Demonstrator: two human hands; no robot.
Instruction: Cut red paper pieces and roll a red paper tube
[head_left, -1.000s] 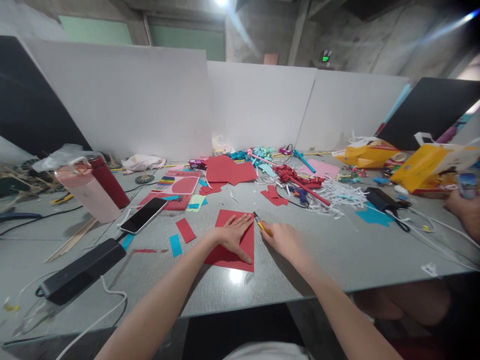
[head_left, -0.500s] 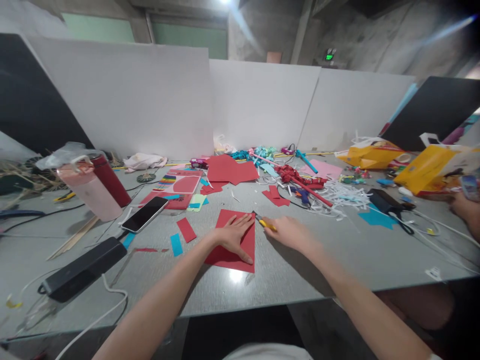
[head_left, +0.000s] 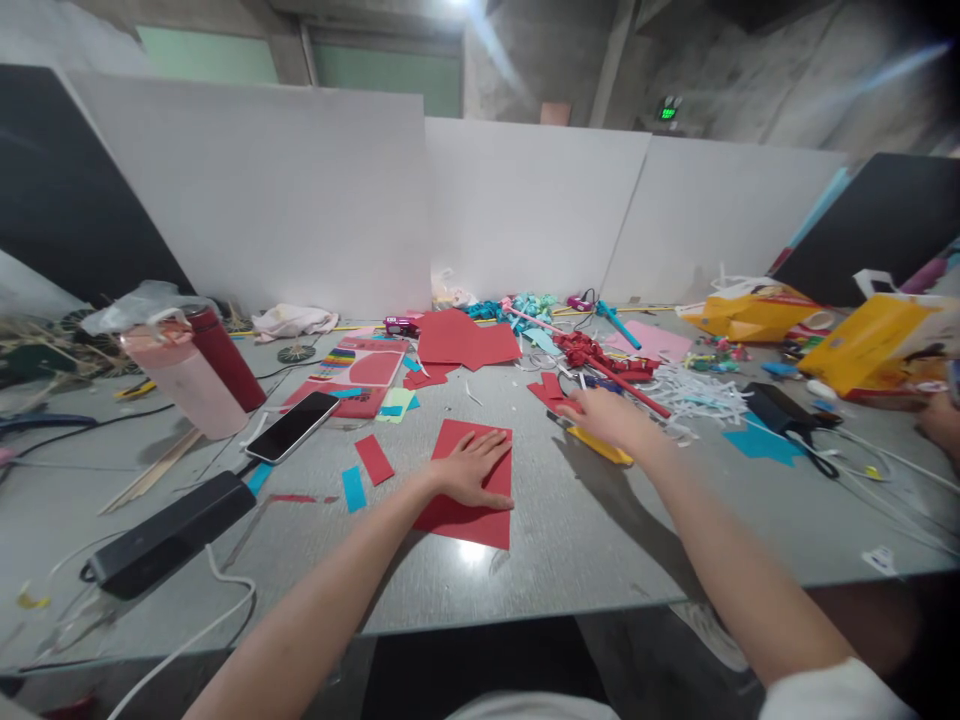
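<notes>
My left hand [head_left: 474,470] lies flat, fingers spread, on a square sheet of red paper [head_left: 442,515]. To its right, my right hand [head_left: 611,418] is over the table with its fingers bent. A yellow utility knife [head_left: 604,447] shows under that hand, its dark blade end pointing to the upper left; the grip on it is partly hidden. The fingertips of the right hand are at some red paper scraps [head_left: 546,392]. A red strip [head_left: 373,459] and a blue strip [head_left: 353,490] lie left of the sheet.
A phone [head_left: 292,427], a black power adapter [head_left: 172,535] and two bottles [head_left: 187,385] stand or lie at left. Larger red paper [head_left: 465,340] is at the back. White paper shreds [head_left: 701,392] and yellow bags [head_left: 855,345] are at right, near another person's hand [head_left: 939,420].
My right hand and the utility knife have moved away from the red sheet's edge, rightward and toward the red scraps. My left hand still presses the sheet, its thumb slightly higher.
</notes>
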